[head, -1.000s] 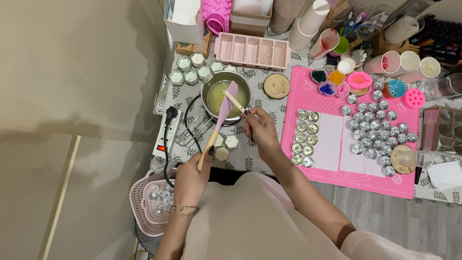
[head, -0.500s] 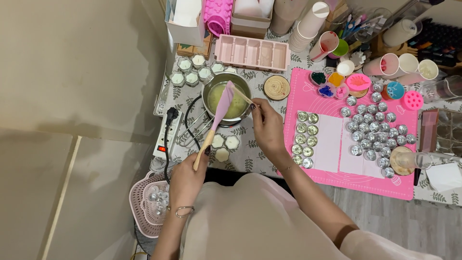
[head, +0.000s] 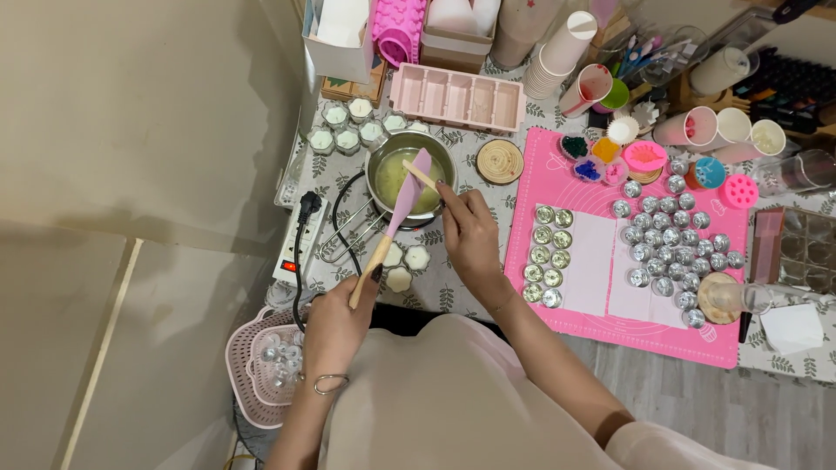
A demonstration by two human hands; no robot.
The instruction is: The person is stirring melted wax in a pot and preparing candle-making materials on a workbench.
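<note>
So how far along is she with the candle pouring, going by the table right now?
Done, it seems: white-filled cups behind the pot and three in front. In hand: the left hand holds a pink spatula over the metal pot of yellowish liquid, while the right hand works a wooden stick against its blade. Left: many silver tins on the pink mat look empty.

Left hand (head: pixel 338 320) gripping pink spatula (head: pixel 394 218), right hand (head: pixel 470 237) holding wooden stick (head: pixel 421 177) over steel pot (head: pixel 409 177) of yellowish liquid, pink mat (head: pixel 601 322) with metal cups (head: pixel 670 248)
</note>
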